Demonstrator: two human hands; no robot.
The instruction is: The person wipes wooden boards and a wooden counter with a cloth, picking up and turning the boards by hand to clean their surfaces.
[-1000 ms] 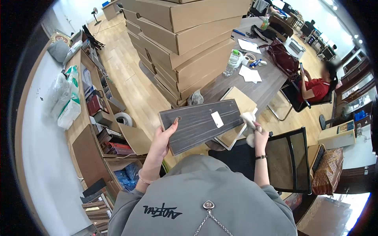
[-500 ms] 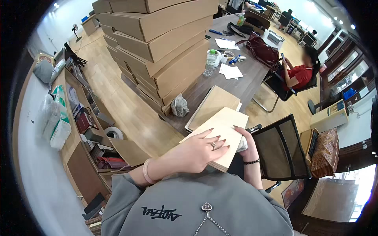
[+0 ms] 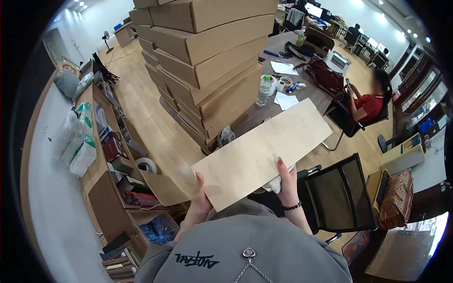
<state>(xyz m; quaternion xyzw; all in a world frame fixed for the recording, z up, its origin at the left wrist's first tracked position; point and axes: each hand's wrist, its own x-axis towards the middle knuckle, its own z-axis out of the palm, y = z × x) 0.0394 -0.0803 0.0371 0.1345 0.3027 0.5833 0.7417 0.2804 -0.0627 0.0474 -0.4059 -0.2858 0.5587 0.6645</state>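
Observation:
A long pale wooden board (image 3: 264, 151) is held up in front of me, slanting from lower left to upper right. My left hand (image 3: 202, 198) grips its lower left end, thumb on the upper face and fingers hidden beneath. My right hand (image 3: 287, 181) holds the near long edge, its thumb also on top. Bunched against my right palm, partly under the board, is a white cloth or tissue (image 3: 272, 185). Behind the board, a crumpled plastic bag (image 3: 226, 136) sits at the table edge, partly covered.
Tall stacked cardboard boxes (image 3: 207, 61) rise beyond the board. On the grey table (image 3: 314, 96) are a water bottle (image 3: 264, 90), tape rolls, papers and a dark red bag (image 3: 324, 75). A mesh chair (image 3: 337, 193) stands at right; a person in red (image 3: 370, 106) sits farther off. Shelves line the left.
My left hand has moved off the board's upper face to its left end. The board has been raised and turned more crosswise. My view has shifted slightly.

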